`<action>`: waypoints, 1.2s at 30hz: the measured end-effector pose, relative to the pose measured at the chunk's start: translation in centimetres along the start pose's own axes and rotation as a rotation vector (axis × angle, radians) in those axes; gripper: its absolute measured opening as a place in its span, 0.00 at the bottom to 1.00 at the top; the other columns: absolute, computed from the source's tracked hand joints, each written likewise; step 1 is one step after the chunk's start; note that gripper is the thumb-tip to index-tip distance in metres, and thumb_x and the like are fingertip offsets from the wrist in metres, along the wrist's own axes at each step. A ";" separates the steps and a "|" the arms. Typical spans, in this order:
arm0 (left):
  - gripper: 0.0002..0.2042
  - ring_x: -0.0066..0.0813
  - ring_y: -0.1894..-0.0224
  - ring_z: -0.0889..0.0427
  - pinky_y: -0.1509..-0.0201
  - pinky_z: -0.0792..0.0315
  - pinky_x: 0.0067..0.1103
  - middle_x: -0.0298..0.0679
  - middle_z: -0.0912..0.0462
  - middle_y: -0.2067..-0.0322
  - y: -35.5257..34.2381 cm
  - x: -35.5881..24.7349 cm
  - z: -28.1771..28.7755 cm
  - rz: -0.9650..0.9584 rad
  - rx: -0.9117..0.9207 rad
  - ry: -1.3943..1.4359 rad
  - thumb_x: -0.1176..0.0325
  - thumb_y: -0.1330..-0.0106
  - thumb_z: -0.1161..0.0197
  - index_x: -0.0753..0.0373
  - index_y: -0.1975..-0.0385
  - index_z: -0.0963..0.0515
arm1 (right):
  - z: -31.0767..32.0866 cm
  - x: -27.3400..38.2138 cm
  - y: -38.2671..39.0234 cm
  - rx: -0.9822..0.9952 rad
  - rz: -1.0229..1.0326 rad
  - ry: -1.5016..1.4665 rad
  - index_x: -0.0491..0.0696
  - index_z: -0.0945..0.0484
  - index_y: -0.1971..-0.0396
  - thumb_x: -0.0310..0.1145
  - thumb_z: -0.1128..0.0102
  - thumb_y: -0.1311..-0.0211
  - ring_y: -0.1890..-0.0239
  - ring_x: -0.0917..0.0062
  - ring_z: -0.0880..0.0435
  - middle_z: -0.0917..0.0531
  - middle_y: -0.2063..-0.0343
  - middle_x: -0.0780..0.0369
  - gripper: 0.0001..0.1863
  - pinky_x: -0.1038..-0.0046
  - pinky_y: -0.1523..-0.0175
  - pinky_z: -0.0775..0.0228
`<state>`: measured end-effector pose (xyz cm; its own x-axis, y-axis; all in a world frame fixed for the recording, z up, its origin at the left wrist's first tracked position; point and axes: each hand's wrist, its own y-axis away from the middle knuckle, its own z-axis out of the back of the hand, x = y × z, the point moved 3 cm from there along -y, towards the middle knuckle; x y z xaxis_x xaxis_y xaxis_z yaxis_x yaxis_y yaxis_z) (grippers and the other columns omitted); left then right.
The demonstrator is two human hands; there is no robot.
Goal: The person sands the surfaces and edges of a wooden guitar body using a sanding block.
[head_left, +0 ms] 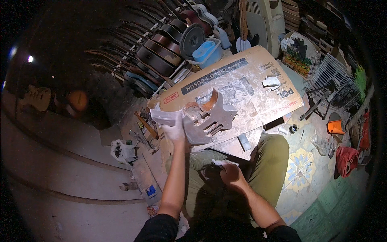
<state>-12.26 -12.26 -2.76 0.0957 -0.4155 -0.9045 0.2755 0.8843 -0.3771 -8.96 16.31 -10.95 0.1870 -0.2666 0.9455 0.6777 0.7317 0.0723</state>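
Observation:
An unfinished grey electric guitar body, with cutouts and bare reddish-brown patches, rests on a dusty cardboard sheet. My left hand, white with dust, is closed on the body's left end, where a pale piece sticks out; whether that is part of the body cannot be made out. My right hand is low over my lap, closed around a white sheet or cloth. A crumpled white piece lies on the cardboard's right part.
A rack of guitars stands behind, beside a blue tub. At the right are a wire cage, an orange container and a red bag. Tools and a white bundle lie left of the cardboard.

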 end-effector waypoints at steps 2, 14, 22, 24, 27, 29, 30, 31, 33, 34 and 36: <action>0.24 0.31 0.56 0.18 0.48 0.27 0.26 0.45 0.17 0.56 2.2 0.6 -1.0 0.288 0.060 -0.023 0.65 0.43 0.25 0.75 0.52 0.23 | 0.0 -0.2 0.2 0.001 -0.016 0.000 0.45 0.22 0.50 0.29 0.50 0.47 0.52 0.50 0.20 0.19 0.58 0.45 0.23 0.60 0.48 0.27; 0.26 0.29 0.58 0.17 0.49 0.25 0.24 0.41 0.16 0.56 -0.7 0.9 2.4 0.037 0.142 0.043 0.65 0.43 0.25 0.72 0.49 0.25 | -0.2 0.9 0.2 0.049 0.042 0.020 0.48 0.23 0.47 0.31 0.47 0.48 0.54 0.51 0.20 0.17 0.59 0.48 0.25 0.55 0.49 0.29; 0.10 0.24 0.64 0.19 0.56 0.24 0.20 0.42 0.17 0.64 -3.2 -5.3 2.7 -0.074 0.065 0.403 0.69 0.29 0.40 0.69 0.57 0.26 | 0.0 0.4 0.3 -0.003 0.107 -0.028 0.48 0.23 0.46 0.29 0.48 0.47 0.54 0.51 0.21 0.18 0.57 0.49 0.25 0.55 0.49 0.28; 0.07 0.29 0.65 0.17 0.56 0.21 0.22 0.45 0.17 0.65 -3.4 -5.8 3.1 -0.047 0.081 0.459 0.73 0.30 0.41 0.70 0.59 0.27 | 0.0 0.3 0.4 -0.013 0.114 -0.038 0.48 0.23 0.46 0.29 0.47 0.48 0.54 0.51 0.20 0.17 0.58 0.49 0.25 0.55 0.49 0.28; 0.14 0.26 0.76 0.27 0.67 0.29 0.23 0.37 0.28 0.79 -2.4 -7.0 3.0 -0.016 0.190 0.571 0.61 0.26 0.48 0.64 0.71 0.30 | 0.2 0.2 0.5 -0.009 0.066 -0.008 0.48 0.22 0.47 0.30 0.46 0.49 0.55 0.51 0.20 0.17 0.60 0.49 0.24 0.56 0.50 0.28; 0.19 0.26 0.80 0.35 0.70 0.35 0.25 0.33 0.39 0.84 -1.4 -7.8 3.1 0.004 0.243 0.582 0.55 0.25 0.54 0.59 0.78 0.37 | 0.6 1.1 0.2 0.011 0.025 0.008 0.47 0.22 0.49 0.30 0.45 0.49 0.57 0.50 0.20 0.17 0.61 0.48 0.24 0.56 0.51 0.27; 0.19 0.26 0.80 0.35 0.70 0.34 0.25 0.33 0.39 0.84 -0.7 -8.6 3.1 0.005 0.257 0.600 0.56 0.25 0.55 0.59 0.78 0.38 | 0.6 0.9 0.1 0.032 -0.006 0.029 0.47 0.21 0.49 0.31 0.44 0.49 0.57 0.49 0.20 0.17 0.62 0.48 0.23 0.56 0.52 0.27; 0.18 0.25 0.81 0.35 0.70 0.34 0.26 0.33 0.40 0.84 0.3 -9.0 3.2 0.015 0.274 0.618 0.57 0.25 0.56 0.59 0.78 0.38 | 0.4 0.1 0.1 0.053 -0.047 0.050 0.47 0.21 0.50 0.31 0.44 0.50 0.58 0.49 0.20 0.17 0.62 0.48 0.23 0.56 0.52 0.27; 0.18 0.25 0.82 0.37 0.69 0.33 0.26 0.33 0.40 0.85 1.8 -9.1 3.4 -0.013 0.330 0.583 0.61 0.23 0.60 0.58 0.79 0.40 | 0.7 0.9 0.1 0.042 -0.087 -0.050 0.46 0.21 0.51 0.33 0.40 0.48 0.59 0.48 0.19 0.17 0.63 0.47 0.21 0.55 0.52 0.27; 0.19 0.25 0.83 0.37 0.69 0.33 0.26 0.34 0.40 0.85 2.7 -9.8 3.3 -0.028 0.323 0.612 0.61 0.23 0.61 0.58 0.80 0.39 | 0.7 1.1 0.0 0.064 -0.103 -0.055 0.46 0.21 0.51 0.34 0.39 0.47 0.59 0.49 0.19 0.17 0.63 0.47 0.21 0.56 0.53 0.27; 0.20 0.25 0.84 0.38 0.69 0.34 0.25 0.34 0.39 0.86 4.7 -11.4 2.7 -0.052 0.311 0.673 0.61 0.22 0.63 0.58 0.81 0.39 | 0.4 0.9 -0.2 0.105 -0.141 -0.065 0.45 0.21 0.51 0.36 0.38 0.45 0.57 0.50 0.18 0.16 0.62 0.47 0.21 0.56 0.53 0.27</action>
<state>-9.48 -4.00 6.30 -0.5044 -0.1466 -0.8509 0.5313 0.7241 -0.4398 -9.27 16.18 -10.02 0.0465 -0.3329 0.9418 0.6156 0.7521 0.2354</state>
